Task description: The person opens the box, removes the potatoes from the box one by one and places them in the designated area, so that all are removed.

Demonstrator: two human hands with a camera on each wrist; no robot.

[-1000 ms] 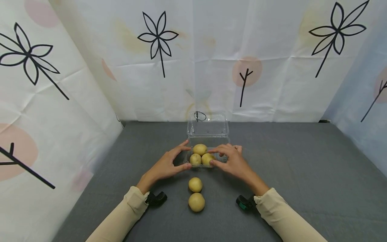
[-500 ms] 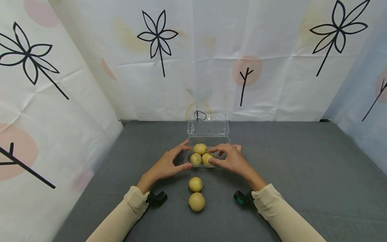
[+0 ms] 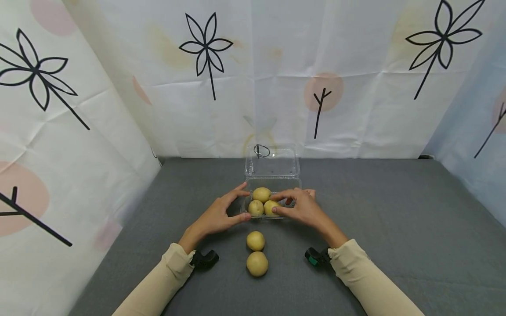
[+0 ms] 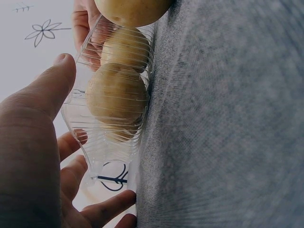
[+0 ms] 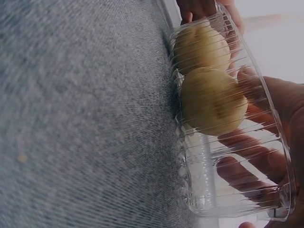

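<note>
A clear plastic clamshell box (image 3: pixel 272 166) stands with its lid raised at the back, three potatoes inside its left and middle part. My right hand (image 3: pixel 302 208) reaches into the box, thumb and fingers on the front right potato (image 3: pixel 270 207); the right wrist view shows that potato (image 5: pixel 213 102) through the ribbed wall. Spread along the box's left end, my left hand (image 3: pixel 217 215) has its thumb by the front corner and its fingers towards the back. Beside it are the front left potato (image 3: pixel 256 208) and the back potato (image 3: pixel 261 195).
Two more potatoes lie in a line in front of the box, a nearer one (image 3: pixel 257 263) and a farther one (image 3: pixel 255 241). Grey cloth covers the table (image 3: pixel 375 219). A printed white curtain (image 3: pixel 276 105) hangs behind, and others hang at both sides.
My right hand and forearm have shifted slightly to the left, the thumb coming a little further over the front right potato. My left hand, the box and the loose potatoes stay in place.
</note>
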